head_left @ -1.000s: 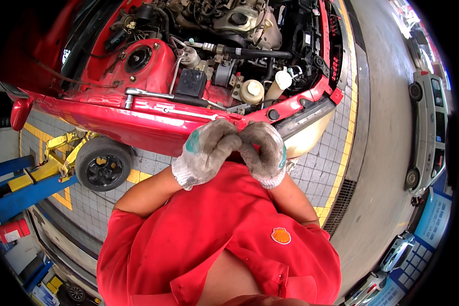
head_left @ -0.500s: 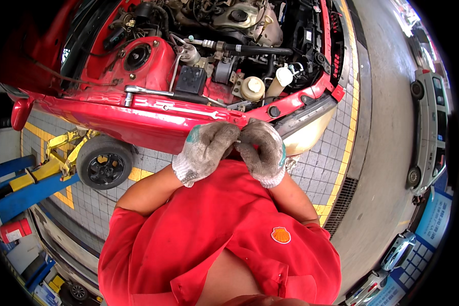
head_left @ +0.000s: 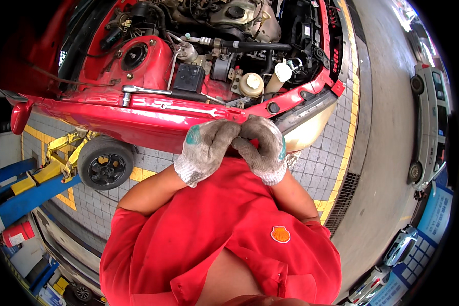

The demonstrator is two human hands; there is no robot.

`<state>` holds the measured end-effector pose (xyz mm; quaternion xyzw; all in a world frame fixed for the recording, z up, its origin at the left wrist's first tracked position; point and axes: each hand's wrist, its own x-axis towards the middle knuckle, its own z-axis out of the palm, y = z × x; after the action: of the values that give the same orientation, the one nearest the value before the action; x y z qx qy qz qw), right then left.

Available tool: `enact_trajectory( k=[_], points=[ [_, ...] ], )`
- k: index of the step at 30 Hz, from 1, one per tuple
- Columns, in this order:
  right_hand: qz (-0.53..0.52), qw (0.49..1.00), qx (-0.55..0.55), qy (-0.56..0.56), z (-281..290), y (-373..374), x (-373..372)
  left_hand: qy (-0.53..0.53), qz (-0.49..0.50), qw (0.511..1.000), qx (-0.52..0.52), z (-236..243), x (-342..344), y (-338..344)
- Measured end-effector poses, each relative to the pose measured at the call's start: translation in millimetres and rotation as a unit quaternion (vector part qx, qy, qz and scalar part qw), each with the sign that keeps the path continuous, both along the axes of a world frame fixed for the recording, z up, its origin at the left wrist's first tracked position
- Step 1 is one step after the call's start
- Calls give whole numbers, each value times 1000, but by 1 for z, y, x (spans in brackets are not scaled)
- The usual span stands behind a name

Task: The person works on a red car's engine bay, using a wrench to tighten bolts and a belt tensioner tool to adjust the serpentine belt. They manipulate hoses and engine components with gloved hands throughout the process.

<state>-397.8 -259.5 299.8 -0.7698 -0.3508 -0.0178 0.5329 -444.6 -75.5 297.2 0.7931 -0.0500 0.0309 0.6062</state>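
Head view: wrench (head_left: 188,108) lies beyond the left hand (head_left: 207,147).

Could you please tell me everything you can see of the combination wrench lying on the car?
The combination wrench is slim, shiny and silvery, apparently polished metal, with a ring at its left end and an open fork at its right. It lies roughly lengthwise along the top of the red fender, its fork just beyond the gloved left hand. Only the fender visibly touches it.

From hands (head_left: 268,153): 12 o'clock car body (head_left: 158,125) blocks | 10 wrench (head_left: 191,109), ratchet (head_left: 150,92) obstruct | 3 headlight (head_left: 313,131) blocks | 4 passable above floor (head_left: 315,176) | 6 shirt (head_left: 209,214) blocks | 9 gap before wheel (head_left: 105,163)
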Motion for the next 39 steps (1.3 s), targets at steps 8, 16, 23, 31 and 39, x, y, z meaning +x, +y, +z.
enact_trajectory(
  k=[8, 16, 23, 31, 39],
  points=[
    [-12, 996, 72, 48, -5, 4, -2, 198, 35, 970, -139, 12, -1, -6],
    [22, 1000, -12, 16, -2, 0, 4, 69, 18, 996, -57, 0, -2, -5],
    [-19, 995, 61, 79, -6, 6, -3, 73, 18, 997, -33, 3, 0, -4],
    [35, 998, -43, 8, -4, -2, 5, -98, 9, 993, 59, -8, 5, -1],
    [20, 996, 18, 82, -4, -3, -1, -162, -38, 977, 132, -14, 6, 8]
  ],
)
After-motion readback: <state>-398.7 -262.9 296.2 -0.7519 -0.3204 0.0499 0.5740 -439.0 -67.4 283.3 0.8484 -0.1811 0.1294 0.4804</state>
